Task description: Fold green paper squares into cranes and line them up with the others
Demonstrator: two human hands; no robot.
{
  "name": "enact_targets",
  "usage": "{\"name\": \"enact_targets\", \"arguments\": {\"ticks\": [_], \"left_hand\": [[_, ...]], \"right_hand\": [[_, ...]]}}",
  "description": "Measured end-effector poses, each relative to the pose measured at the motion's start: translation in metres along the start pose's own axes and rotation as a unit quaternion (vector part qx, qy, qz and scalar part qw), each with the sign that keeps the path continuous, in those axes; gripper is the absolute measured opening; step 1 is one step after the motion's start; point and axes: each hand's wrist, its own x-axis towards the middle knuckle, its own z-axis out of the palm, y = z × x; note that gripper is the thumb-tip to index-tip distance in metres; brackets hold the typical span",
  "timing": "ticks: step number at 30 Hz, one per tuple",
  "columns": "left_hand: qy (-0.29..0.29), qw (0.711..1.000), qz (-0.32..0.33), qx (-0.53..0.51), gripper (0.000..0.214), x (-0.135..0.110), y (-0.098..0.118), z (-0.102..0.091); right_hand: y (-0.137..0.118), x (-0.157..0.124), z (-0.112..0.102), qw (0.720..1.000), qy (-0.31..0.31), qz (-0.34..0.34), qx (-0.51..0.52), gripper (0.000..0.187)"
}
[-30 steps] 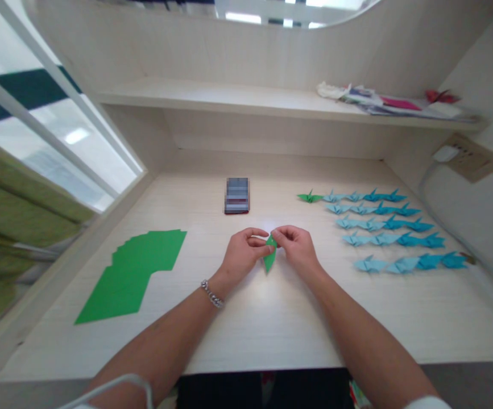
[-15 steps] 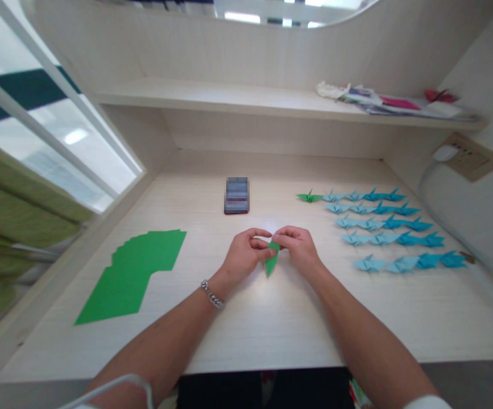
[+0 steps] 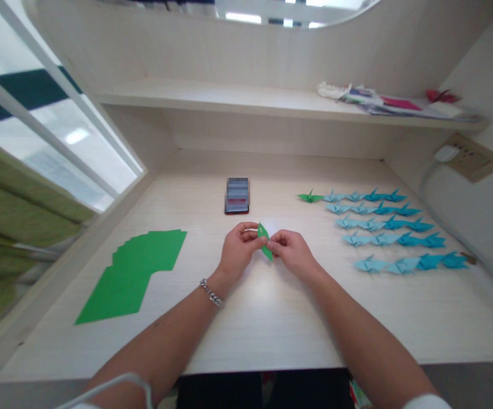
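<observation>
A small, narrow piece of folded green paper (image 3: 264,238) is held between both hands just above the middle of the desk (image 3: 272,307). My left hand (image 3: 238,250), with a metal bracelet at the wrist, pinches its upper left side. My right hand (image 3: 292,251) pinches its lower right side. The fingers of both hands are closed on the paper. A stack of flat green sheets (image 3: 133,272) lies fanned out to the left of my hands.
Rows of several blue paper cranes (image 3: 389,227) and one green crane (image 3: 310,197) lie at the right. A phone (image 3: 237,196) rests behind my hands. The shelf (image 3: 229,99) above holds papers (image 3: 382,102). A wall socket (image 3: 468,156) and cable sit at far right.
The folded green paper has been turned: its tip pointed down toward me before, and now its upper end points up and away. Both hands shifted slightly left and stayed pinched on it.
</observation>
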Motion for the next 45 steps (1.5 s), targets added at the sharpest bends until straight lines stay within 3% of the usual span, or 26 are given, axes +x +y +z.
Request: {"name": "enact_targets", "arguments": {"ticks": [3, 8, 12, 16, 19, 23, 28, 33, 37, 40, 45], "left_hand": [[0.003, 0.999, 0.011, 0.039, 0.039, 0.000, 0.001, -0.001], [0.056, 0.997, 0.033, 0.041, 0.036, 0.003, 0.002, -0.005], [0.055, 0.998, 0.020, -0.015, 0.030, 0.004, 0.002, -0.004], [0.021, 1.000, -0.005, -0.001, 0.032, 0.001, 0.001, -0.001], [-0.053, 0.997, -0.043, 0.031, 0.036, -0.003, 0.002, 0.001], [-0.112, 0.990, -0.057, 0.066, 0.028, -0.007, 0.002, 0.004], [-0.058, 0.995, -0.011, 0.081, 0.026, -0.004, -0.002, 0.003], [-0.030, 0.995, 0.012, 0.094, 0.027, -0.001, -0.006, -0.001], [-0.032, 0.994, 0.037, 0.097, 0.026, 0.000, -0.008, -0.002], [-0.034, 0.996, 0.021, 0.074, 0.027, 0.000, -0.005, -0.002], [-0.029, 0.999, 0.002, 0.046, 0.032, -0.001, 0.000, -0.001]], "right_hand": [[0.000, -0.001, 0.000, 0.999, -0.004, -0.014, -0.044, 0.017], [-0.003, -0.003, 0.008, 0.994, 0.004, 0.008, 0.113, 0.018], [-0.007, 0.000, 0.002, 0.990, 0.074, 0.004, 0.123, 0.025], [-0.007, 0.005, -0.010, 0.975, 0.169, -0.019, 0.142, 0.033], [-0.008, 0.006, -0.017, 0.966, 0.205, -0.041, 0.150, 0.036], [-0.012, 0.003, -0.017, 0.971, 0.182, -0.061, 0.140, 0.038], [-0.010, 0.003, -0.009, 0.973, 0.128, -0.024, 0.192, 0.049], [-0.005, 0.005, -0.006, 0.982, 0.058, 0.009, 0.180, 0.032], [-0.005, 0.004, -0.005, 0.983, 0.075, -0.004, 0.168, 0.033], [-0.005, 0.003, -0.003, 0.980, 0.110, -0.005, 0.168, 0.034], [-0.006, 0.002, -0.002, 0.982, 0.118, -0.009, 0.150, 0.029]]}}
